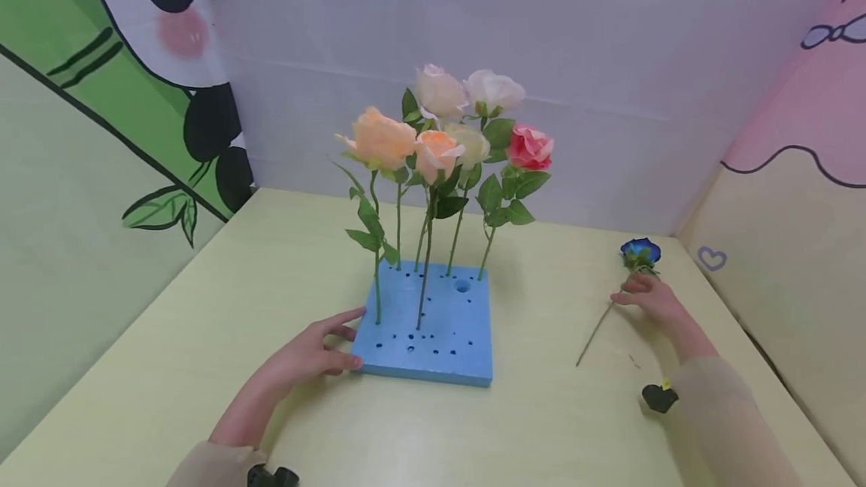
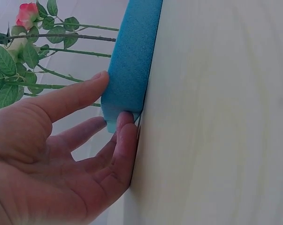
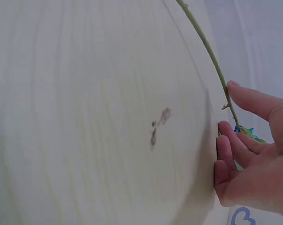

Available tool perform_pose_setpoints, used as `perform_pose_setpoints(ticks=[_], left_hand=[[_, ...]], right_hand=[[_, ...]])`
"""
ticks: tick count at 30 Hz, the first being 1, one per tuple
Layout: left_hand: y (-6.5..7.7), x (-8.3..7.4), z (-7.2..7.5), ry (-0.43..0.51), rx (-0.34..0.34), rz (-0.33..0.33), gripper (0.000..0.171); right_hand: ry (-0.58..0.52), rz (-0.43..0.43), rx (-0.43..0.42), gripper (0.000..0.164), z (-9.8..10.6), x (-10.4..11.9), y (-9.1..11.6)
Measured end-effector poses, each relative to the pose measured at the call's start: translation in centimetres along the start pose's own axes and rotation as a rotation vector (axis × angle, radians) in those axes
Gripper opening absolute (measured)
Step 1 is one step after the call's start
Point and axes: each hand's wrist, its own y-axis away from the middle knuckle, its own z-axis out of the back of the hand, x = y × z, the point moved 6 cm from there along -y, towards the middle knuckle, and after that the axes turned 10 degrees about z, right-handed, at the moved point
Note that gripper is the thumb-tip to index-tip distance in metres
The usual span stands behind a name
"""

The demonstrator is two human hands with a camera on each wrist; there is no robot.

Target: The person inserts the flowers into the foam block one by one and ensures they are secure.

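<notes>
A blue foam block [image 1: 443, 355] with rows of holes stands on the table and carries several upright artificial roses. My left hand [image 1: 307, 355] rests against its left side, thumb [image 2: 80, 96] at the near corner and the other fingers along the edge. At the right, my right hand [image 1: 656, 303] holds a blue rose [image 1: 640, 250] by its stem [image 3: 209, 49], just below the bloom. That flower lies slanted, bloom away from me and stem end towards the block. In the right wrist view the thumb [image 3: 254, 101] touches one side of the stem, with the fingers curled opposite.
Peach roses [image 1: 379, 140] stand at the block's left and middle, and a pink-red rose [image 1: 531, 147] at its right. Behind the table [image 1: 541, 427] hangs a pale cloth [image 1: 575, 96]. Printed walls border both sides. A small dark mark [image 3: 153, 136] lies beneath the right wrist.
</notes>
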Motion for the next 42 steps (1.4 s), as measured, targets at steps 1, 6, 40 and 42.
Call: perform_pose_setpoints(ticks=[1, 6, 40, 42], left_hand=[[0.0, 0.1, -0.1, 0.002, 0.003, 0.001, 0.081], [-0.2, 0.2, -0.2, 0.015, 0.012, 0.000, 0.081], [-0.3, 0.5, -0.1, 0.021, 0.015, 0.016, 0.082], [-0.4, 0.5, -0.1, 0.021, 0.016, 0.016, 0.082]], right_hand=[[-0.012, -0.002, 0.005, 0.091, -0.1, 0.0, 0.0], [0.016, 0.010, 0.050, 0.081, -0.6, 0.3, -0.1], [0.045, 0.096, 0.185, 0.079, -2.3, 0.4, -0.3], [0.032, 0.098, 0.164, 0.076, -2.3, 0.4, -0.4]])
